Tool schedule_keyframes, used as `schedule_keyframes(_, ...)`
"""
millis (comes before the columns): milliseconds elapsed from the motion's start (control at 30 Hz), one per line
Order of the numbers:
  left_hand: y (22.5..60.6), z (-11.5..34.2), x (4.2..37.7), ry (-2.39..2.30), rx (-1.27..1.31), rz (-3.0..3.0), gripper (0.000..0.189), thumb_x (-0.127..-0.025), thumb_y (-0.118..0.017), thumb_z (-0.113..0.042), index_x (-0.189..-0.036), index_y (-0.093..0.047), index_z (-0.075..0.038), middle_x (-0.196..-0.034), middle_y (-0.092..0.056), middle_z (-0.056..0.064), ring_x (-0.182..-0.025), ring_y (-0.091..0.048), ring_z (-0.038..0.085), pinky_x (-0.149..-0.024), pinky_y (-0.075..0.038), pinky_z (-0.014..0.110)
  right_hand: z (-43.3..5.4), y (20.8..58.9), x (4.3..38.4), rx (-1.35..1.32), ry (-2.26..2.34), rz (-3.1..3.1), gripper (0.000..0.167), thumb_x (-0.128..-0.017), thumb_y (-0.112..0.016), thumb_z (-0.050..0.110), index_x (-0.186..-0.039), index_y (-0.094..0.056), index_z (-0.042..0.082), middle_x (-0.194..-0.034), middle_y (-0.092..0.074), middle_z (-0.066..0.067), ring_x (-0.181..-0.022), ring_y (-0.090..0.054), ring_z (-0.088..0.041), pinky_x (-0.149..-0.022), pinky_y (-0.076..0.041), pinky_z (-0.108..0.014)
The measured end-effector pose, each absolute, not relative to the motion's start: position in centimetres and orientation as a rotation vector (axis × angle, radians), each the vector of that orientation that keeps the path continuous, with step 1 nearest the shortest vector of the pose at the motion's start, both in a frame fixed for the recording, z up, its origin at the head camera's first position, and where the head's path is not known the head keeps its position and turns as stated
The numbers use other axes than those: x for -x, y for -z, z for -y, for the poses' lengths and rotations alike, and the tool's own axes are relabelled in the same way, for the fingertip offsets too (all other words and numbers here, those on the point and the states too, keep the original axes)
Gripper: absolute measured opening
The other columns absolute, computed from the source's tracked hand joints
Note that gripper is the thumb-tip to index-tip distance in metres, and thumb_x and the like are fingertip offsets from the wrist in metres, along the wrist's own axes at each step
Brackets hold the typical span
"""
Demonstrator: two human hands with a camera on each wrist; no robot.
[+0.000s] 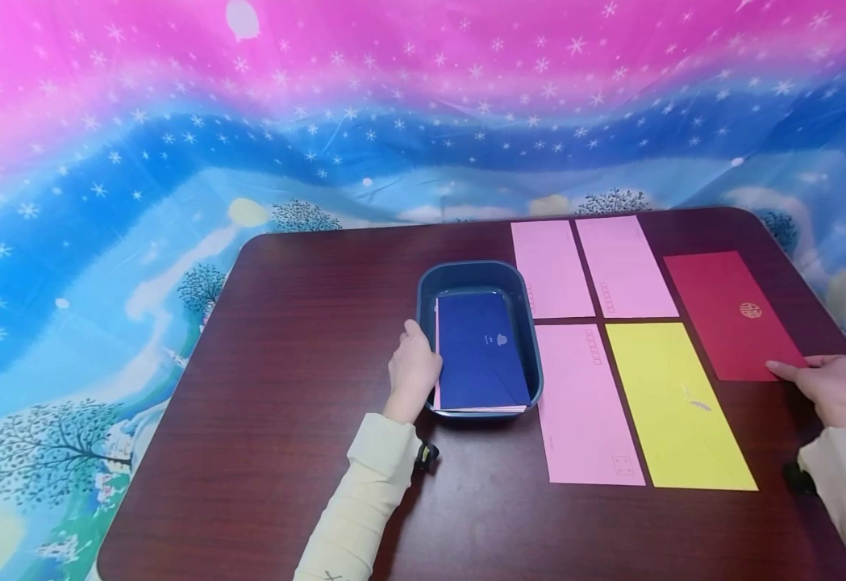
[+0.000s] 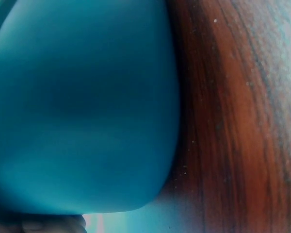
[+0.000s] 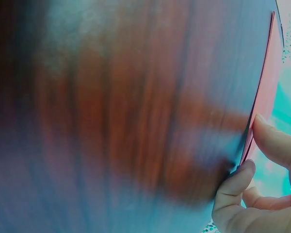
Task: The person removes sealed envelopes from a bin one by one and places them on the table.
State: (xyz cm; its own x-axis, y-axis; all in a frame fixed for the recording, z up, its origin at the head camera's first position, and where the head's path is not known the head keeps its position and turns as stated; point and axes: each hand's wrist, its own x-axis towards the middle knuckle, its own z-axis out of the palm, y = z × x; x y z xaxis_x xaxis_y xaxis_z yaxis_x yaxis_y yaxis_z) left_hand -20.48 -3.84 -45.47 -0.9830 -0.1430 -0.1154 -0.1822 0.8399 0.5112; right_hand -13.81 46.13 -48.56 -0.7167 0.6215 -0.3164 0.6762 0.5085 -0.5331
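My left hand [image 1: 413, 365] grips the left wall of a dark blue plastic tub [image 1: 529, 347]. Inside that tub lies a navy envelope [image 1: 477, 363] with a small pale print, on top of other envelopes whose pink and white edges peek out. In the left wrist view the tub's side [image 2: 82, 111] fills much of the frame, with fingertips [image 2: 53, 225] at its rim. At the table's right, my right hand [image 1: 839, 391] pinches the near right corner of a red envelope [image 1: 727, 315] with a gold emblem. The right wrist view shows this envelope [image 3: 266, 82] edge-on between thumb and fingers.
Between tub and red envelope lie three pink envelopes, two at the back [image 1: 553, 270] [image 1: 626, 266] and one in front [image 1: 589, 411], beside a yellow envelope [image 1: 677, 403]. All rest on a dark brown wooden table [image 1: 285, 347]. Behind hangs a snowflake-patterned cloth [image 1: 393, 97].
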Motion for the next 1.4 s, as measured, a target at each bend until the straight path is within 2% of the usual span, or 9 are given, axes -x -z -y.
schedule_keyframes(133, 45.4, 3.8, 20.4, -0.824, 0.262, -2.950, 0.037, -0.086, -0.059, -0.011, -0.116, -0.041, -0.001, -0.100, -0.060, 0.018, -0.085, -0.065, 0.036, -0.074, -0.052, 0.048, -47.8, 50.4, 14.2, -1.124, 0.981, -2.679, 0.061, -0.093, -0.055, 0.035, -0.122, -0.044, -0.017, -0.089, -0.049, -0.024, -0.075, -0.048, -0.031, -0.047, -0.043, -0.026)
schedule_keyframes(233, 45.3, 3.8, 20.4, -0.827, 0.262, -2.954, 0.036, -0.086, -0.059, -0.011, -0.115, -0.041, -0.001, -0.100, -0.060, 0.019, -0.086, -0.065, 0.036, -0.074, -0.051, 0.048, -48.3, 50.9, 14.5, -1.125, 0.954, -2.686, 0.060, -0.093, -0.055, 0.038, -0.118, -0.046, -0.016, -0.084, -0.051, -0.022, -0.075, -0.049, -0.031, -0.050, -0.046, -0.029)
schedule_keyframes(333, 45.2, 3.8, 20.4, -0.834, 0.262, -2.956, 0.035, -0.086, -0.059, -0.011, -0.115, -0.041, -0.001, -0.100, -0.060, 0.019, -0.086, -0.065, 0.036, -0.073, -0.051, 0.048, -47.6, 50.0, 14.4, -1.136, 0.964, -2.672, 0.064, -0.092, -0.056, 0.040, -0.119, -0.045, -0.018, -0.086, -0.051, -0.026, -0.076, -0.049, -0.034, -0.057, -0.049, -0.037)
schedule_keyframes(400, 45.2, 3.8, 20.4, -0.836, 0.260, -2.956, 0.036, -0.087, -0.059, -0.011, -0.116, -0.041, -0.001, -0.100, -0.060, 0.019, -0.085, -0.065, 0.036, -0.073, -0.052, 0.048, -46.8, 49.2, 14.2, -1.135, 0.945, -2.686, 0.069, -0.092, -0.055, 0.043, -0.120, -0.044, -0.018, -0.088, -0.051, -0.028, -0.074, -0.049, -0.032, -0.054, -0.047, -0.033)
schedule_keyframes(500, 45.2, 3.8, 20.4, -0.835, 0.260, -2.955, 0.037, -0.087, -0.059, -0.011, -0.117, -0.041, 0.000, -0.101, -0.060, 0.019, -0.086, -0.065, 0.036, -0.074, -0.052, 0.048, -45.1, 47.4, 13.8, -1.153, 0.969, -2.664, 0.067, -0.094, -0.053, 0.037, -0.127, -0.038, -0.020, -0.107, -0.044, -0.039, -0.084, -0.048, -0.040, -0.063, -0.048, -0.041)
schedule_keyframes(800, 45.4, 3.8, 20.4, -0.844, 0.267, -2.950, 0.036, -0.086, -0.059, -0.011, -0.116, -0.041, -0.001, -0.101, -0.060, 0.019, -0.088, -0.066, 0.036, -0.075, -0.051, 0.049, -43.3, 45.8, 13.3, -1.154, 0.906, -2.681, 0.058, -0.096, -0.049, 0.023, -0.130, -0.033, -0.021, -0.118, -0.037, -0.042, -0.098, -0.042, -0.049, -0.088, -0.044, -0.057)
schedule_keyframes(1167, 45.4, 3.8, 20.4, -0.823, 0.274, -2.934, 0.039, -0.088, -0.058, -0.012, -0.121, -0.040, -0.001, -0.105, -0.060, 0.018, -0.090, -0.065, 0.035, -0.077, -0.052, 0.048, -44.0, 46.5, 13.5, -1.142, 0.925, -2.666, 0.062, -0.095, -0.051, 0.025, -0.132, -0.031, -0.020, -0.118, -0.036, -0.042, -0.097, -0.043, -0.048, -0.079, -0.047, -0.054)
schedule_keyframes(1267, 45.4, 3.8, 20.4, -0.822, 0.274, -2.934, 0.039, -0.088, -0.058, -0.012, -0.121, -0.040, -0.001, -0.105, -0.060, 0.018, -0.091, -0.065, 0.035, -0.078, -0.051, 0.048, -45.3, 47.8, 13.8, -1.142, 0.960, -2.671, 0.062, -0.095, -0.053, 0.029, -0.130, -0.035, -0.019, -0.101, -0.045, -0.036, -0.083, -0.047, -0.041, -0.063, -0.051, -0.042)
schedule_keyframes(1400, 45.4, 3.7, 20.4, -0.819, 0.269, -2.939, 0.041, -0.086, -0.059, -0.011, -0.121, -0.040, 0.000, -0.104, -0.060, 0.019, -0.090, -0.065, 0.036, -0.077, -0.051, 0.049, -48.0, 50.7, 14.2, -1.139, 1.029, -2.674, 0.063, -0.094, -0.052, 0.038, -0.127, -0.041, -0.015, -0.077, -0.046, -0.014, -0.064, -0.044, -0.023, -0.049, -0.040, -0.027)
